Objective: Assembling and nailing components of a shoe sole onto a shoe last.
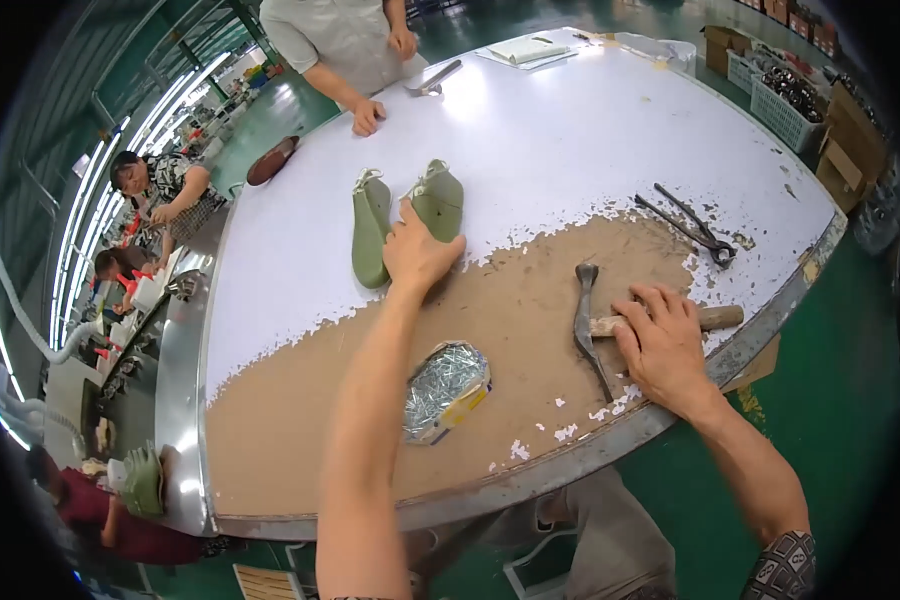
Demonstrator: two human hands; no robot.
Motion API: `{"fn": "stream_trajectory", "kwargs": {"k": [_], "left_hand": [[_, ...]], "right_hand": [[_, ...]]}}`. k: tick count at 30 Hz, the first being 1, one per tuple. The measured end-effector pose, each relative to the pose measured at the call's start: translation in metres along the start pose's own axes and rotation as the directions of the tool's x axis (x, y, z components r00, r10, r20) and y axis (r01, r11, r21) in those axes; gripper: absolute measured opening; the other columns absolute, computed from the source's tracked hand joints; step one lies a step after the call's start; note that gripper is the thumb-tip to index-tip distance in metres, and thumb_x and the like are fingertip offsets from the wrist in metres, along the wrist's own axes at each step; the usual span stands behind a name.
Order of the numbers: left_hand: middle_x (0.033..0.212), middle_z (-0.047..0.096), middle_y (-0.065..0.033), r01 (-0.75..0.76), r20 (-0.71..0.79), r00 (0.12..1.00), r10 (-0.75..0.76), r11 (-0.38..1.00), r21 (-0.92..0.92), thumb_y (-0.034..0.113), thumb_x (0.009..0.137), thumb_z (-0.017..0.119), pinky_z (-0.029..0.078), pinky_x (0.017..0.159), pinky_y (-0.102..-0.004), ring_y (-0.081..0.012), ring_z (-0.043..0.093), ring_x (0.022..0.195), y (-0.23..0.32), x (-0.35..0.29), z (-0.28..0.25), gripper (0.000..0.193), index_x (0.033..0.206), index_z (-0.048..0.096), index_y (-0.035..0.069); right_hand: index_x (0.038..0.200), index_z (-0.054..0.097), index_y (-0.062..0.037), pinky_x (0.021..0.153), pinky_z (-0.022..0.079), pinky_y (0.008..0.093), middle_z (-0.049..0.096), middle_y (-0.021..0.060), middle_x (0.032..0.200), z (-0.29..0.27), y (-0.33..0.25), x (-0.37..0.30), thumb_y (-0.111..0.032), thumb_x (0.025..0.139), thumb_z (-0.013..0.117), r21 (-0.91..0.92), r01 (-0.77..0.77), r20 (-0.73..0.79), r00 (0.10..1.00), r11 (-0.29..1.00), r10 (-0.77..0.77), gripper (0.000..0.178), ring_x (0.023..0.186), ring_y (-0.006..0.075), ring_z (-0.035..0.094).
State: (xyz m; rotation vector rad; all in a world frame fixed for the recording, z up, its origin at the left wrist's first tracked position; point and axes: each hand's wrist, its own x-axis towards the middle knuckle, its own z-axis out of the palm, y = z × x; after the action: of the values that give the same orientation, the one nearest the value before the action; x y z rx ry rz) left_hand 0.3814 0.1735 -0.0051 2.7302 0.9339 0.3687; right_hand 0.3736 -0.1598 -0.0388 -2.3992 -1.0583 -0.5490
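Two green shoe lasts lie side by side on the table, pale gathered material at their far ends. My left hand (420, 252) reaches over the near end of the right shoe last (438, 205), fingers along one side and thumb on the other. The left shoe last (371, 235) is untouched beside it. My right hand (662, 345) is closed loosely over the wooden handle of a hammer (584, 325), which lies flat with its long dark metal head to the left. Between my forearms stands an open box of nails (448, 388).
Metal pincers (698, 230) lie at the right. The worn table covering (560, 130) has torn edges over brown board. Across the table stands a person (345, 45), one hand on the top near another hammer (433, 80). A brown shoe-shaped piece (272, 160) lies at the left edge.
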Motion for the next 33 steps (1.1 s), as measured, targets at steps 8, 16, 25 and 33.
{"fn": "stream_trajectory", "kwargs": {"k": [8, 16, 25, 33], "left_hand": [[0.121, 0.059, -0.0209, -0.135, 0.004, 0.99, 0.138, 0.973, -0.186, 0.031, 0.067, 0.074, 0.046, 0.096, -0.0401, -0.0348, 0.056, 0.113, -0.091, -0.068, -0.052, 0.084, 0.137, 0.037, 0.003], [0.117, 0.062, -0.0094, 0.105, 0.106, 0.993, -0.046, 0.735, -0.669, 0.022, 0.081, 0.057, 0.044, 0.087, -0.0315, -0.0179, 0.056, 0.103, -0.174, -0.055, -0.126, 0.055, 0.131, 0.053, 0.0], [0.124, 0.058, -0.0261, 0.013, 0.252, 0.967, -0.024, 0.999, 0.046, 0.051, 0.063, 0.079, 0.046, 0.097, -0.0395, -0.0356, 0.058, 0.114, -0.097, 0.053, -0.054, 0.101, 0.14, 0.039, -0.002], [0.106, 0.065, -0.0184, 0.101, 0.247, 0.964, -0.096, 0.995, -0.005, 0.043, 0.063, 0.073, 0.049, 0.086, -0.0368, -0.0297, 0.063, 0.098, -0.108, 0.056, -0.066, 0.077, 0.122, 0.053, -0.004]], "right_hand": [[0.111, 0.06, -0.0044, 0.097, 0.037, 0.0472, 0.055, 0.017, 0.121, -0.002, 0.003, -0.001, -0.025, 0.086, 0.062, 0.005, 0.005, 0.024, 1.0, 1.0, -0.005, 0.032, 0.115, 0.0344, 0.048], [0.112, 0.059, -0.0011, 0.098, 0.037, 0.0473, 0.054, 0.0184, 0.122, 0.0, 0.0, -0.001, -0.026, 0.085, 0.065, 0.021, 0.003, 0.048, 0.999, 1.0, -0.004, 0.038, 0.117, 0.0349, 0.047], [0.113, 0.058, -0.0021, 0.095, 0.038, 0.0474, 0.053, 0.0183, 0.121, -0.002, -0.001, -0.002, -0.025, 0.082, 0.068, 0.021, 0.039, 0.056, 0.998, 0.999, -0.04, 0.04, 0.115, 0.0349, 0.048], [0.113, 0.058, -0.0018, 0.095, 0.037, 0.0476, 0.052, 0.0187, 0.121, -0.003, 0.001, 0.002, -0.024, 0.08, 0.068, 0.031, 0.025, 0.067, 0.997, 0.999, -0.027, 0.04, 0.115, 0.0353, 0.047]]}}
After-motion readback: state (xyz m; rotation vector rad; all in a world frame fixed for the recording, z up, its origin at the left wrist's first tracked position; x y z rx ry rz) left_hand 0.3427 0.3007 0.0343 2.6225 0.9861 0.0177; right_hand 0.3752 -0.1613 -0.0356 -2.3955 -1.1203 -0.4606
